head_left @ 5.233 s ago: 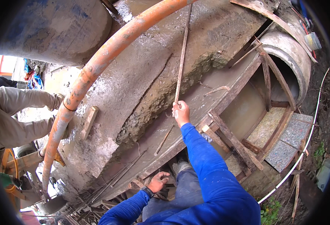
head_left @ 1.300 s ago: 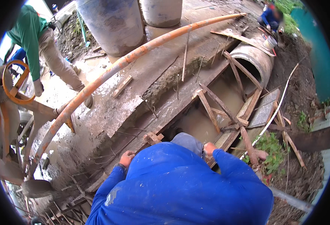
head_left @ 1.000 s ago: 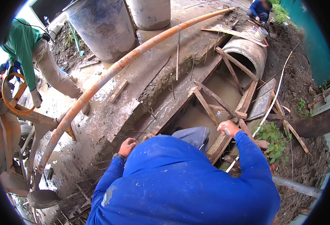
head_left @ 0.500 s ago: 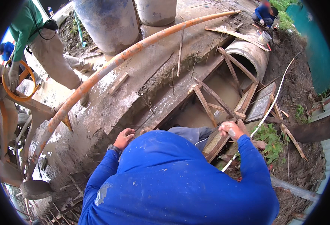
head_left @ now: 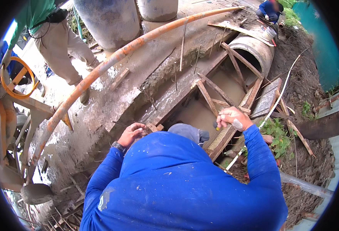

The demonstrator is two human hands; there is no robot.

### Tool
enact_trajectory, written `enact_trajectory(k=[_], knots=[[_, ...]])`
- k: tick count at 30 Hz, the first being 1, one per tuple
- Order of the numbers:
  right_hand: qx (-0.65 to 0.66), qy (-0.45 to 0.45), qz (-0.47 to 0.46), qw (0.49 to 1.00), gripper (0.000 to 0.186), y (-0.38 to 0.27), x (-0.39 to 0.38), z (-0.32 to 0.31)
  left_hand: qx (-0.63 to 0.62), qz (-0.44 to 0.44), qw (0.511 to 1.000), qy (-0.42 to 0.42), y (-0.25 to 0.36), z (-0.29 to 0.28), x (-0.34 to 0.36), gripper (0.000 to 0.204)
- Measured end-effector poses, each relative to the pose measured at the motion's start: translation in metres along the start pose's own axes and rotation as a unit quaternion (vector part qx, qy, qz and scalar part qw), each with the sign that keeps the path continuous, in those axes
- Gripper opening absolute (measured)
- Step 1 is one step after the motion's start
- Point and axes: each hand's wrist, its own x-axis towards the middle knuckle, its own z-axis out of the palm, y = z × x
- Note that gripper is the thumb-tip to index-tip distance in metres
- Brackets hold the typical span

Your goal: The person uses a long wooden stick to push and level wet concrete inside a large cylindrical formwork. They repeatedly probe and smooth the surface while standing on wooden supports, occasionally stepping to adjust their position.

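My left hand [head_left: 131, 134], a dark watch on its wrist, is at the near end of the wooden formwork, beside a short wood block [head_left: 154, 127]. Its fingers are bent together; what they hold, if anything, is hidden. My right hand [head_left: 233, 118] is raised over the right-hand form board [head_left: 224, 139], fingers curled closed. A small yellow-and-dark end [head_left: 216, 126] shows below those fingers; its kind cannot be made out. Between my hands a grey-clad knee [head_left: 185, 133] shows over the muddy water [head_left: 196, 115] in the trench.
Wooden braces [head_left: 223, 94] cross the trench, which leads to a concrete pipe [head_left: 256, 50]. Upright rebar [head_left: 175, 77] lines its left side. A long orange pole [head_left: 111, 61] arches by blue barrels [head_left: 107, 25]. One person [head_left: 57, 46] stands left; another [head_left: 270, 10] crouches beyond the pipe.
My right hand has lifted and moved slightly left, and the yellow-and-dark end now shows below it. My left hand has shifted slightly right. The person at left has shifted position.
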Motion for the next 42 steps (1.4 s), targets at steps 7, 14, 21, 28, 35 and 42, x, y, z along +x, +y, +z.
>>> enact_trajectory(k=[7, 14, 21, 28, 35, 42], knots=[[0.008, -0.077, -0.088, 0.993, 0.030, -0.062, 0.070, 0.102, -0.278, 0.026, 0.952, -0.126, 0.075, 0.081, 0.007, 0.058], [-0.147, -0.247, -0.279, 0.916, 0.024, -0.096, 0.125, 0.183, -0.307, 0.156, 0.936, -0.073, 0.090, 0.097, -0.017, 0.068], [-0.074, -0.216, -0.127, 0.965, 0.030, -0.082, 0.145, 0.174, -0.229, 0.230, 0.946, -0.010, 0.106, 0.075, -0.068, 0.073], [0.075, -0.158, 0.024, 0.984, 0.034, -0.068, 0.162, 0.225, 0.137, 0.319, 0.934, 0.087, 0.092, 0.080, -0.100, 0.058], [-0.013, -0.176, -0.059, 0.982, 0.032, -0.058, 0.163, 0.234, 0.003, 0.229, 0.971, 0.067, 0.088, 0.096, -0.114, 0.059], [-0.090, -0.137, -0.115, 0.980, 0.026, -0.055, 0.154, 0.229, 0.011, 0.116, 0.993, -0.006, 0.119, 0.097, -0.113, 0.080]])
